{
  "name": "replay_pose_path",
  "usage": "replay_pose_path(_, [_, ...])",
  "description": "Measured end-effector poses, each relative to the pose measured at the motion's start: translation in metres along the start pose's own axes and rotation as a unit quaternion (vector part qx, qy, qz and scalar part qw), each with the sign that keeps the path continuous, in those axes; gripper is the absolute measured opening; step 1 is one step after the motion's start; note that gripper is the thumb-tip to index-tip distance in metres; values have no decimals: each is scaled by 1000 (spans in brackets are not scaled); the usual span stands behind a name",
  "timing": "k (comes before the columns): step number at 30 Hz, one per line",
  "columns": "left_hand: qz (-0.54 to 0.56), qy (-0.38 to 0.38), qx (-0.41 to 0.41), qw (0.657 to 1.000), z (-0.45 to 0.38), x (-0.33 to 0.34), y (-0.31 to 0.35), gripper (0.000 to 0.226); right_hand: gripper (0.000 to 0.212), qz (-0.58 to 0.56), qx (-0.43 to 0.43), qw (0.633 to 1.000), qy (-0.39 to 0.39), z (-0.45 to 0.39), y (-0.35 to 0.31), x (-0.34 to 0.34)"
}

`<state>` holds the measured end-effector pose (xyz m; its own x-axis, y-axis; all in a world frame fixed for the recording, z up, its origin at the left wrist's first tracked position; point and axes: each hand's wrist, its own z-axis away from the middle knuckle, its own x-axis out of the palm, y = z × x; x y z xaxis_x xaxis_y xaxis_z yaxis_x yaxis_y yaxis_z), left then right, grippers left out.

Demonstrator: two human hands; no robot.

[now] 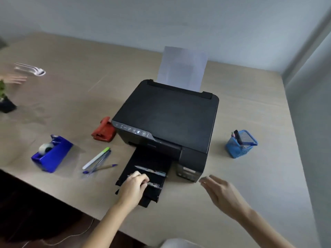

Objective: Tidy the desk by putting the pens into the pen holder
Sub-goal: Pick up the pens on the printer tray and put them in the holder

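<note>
A blue mesh pen holder point(240, 149) stands right of the printer with a couple of pens sticking up in it. Two silver-grey pens lie on the printer's black output tray point(138, 161). My left hand point(134, 185) is closed on the nearer pen point(154, 185); the farther pen point(150, 170) lies free just beyond my fingers. My right hand point(220, 190) hovers open over the desk, right of the tray, holding nothing. Left of the tray, a white pen with a green cap point(96, 158) and two blue pens point(99, 168) lie on the desk.
A black printer point(166, 115) with paper in its rear feed fills the desk's middle. A red hole punch point(103, 130) and a blue tape dispenser point(52, 154) sit to its left. Another person's hand point(16, 80) and a small potted plant point(4, 102) are at the far left.
</note>
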<state>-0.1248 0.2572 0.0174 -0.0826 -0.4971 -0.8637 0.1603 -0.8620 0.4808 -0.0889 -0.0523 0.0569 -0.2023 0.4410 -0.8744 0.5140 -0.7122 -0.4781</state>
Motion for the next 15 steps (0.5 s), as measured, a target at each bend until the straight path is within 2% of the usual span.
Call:
replay_pose_path(3, [-28, -34, 6, 999, -18, 4, -27, 24, 23, 0, -27, 996, -80, -11, -33, 43])
replay_pose_path(7, [-64, -67, 63, 994, -36, 1, -48, 19, 20, 46, -17, 994, -93, -51, -69, 91])
replay_pose_path(10, [-111, -92, 101, 984, -38, 1, -65, 21, 41, 92, 49, 991, -81, -81, -77, 117])
replay_pose_path(13, [-140, -102, 136, 976, -37, -5, -76, 28, 38, 133, 122, 979, -96, -101, -84, 134])
replay_pose_path(15, [-112, -131, 146, 974, -40, -16, -76, 16, 38, 154, 156, 970, -106, -109, -87, 141])
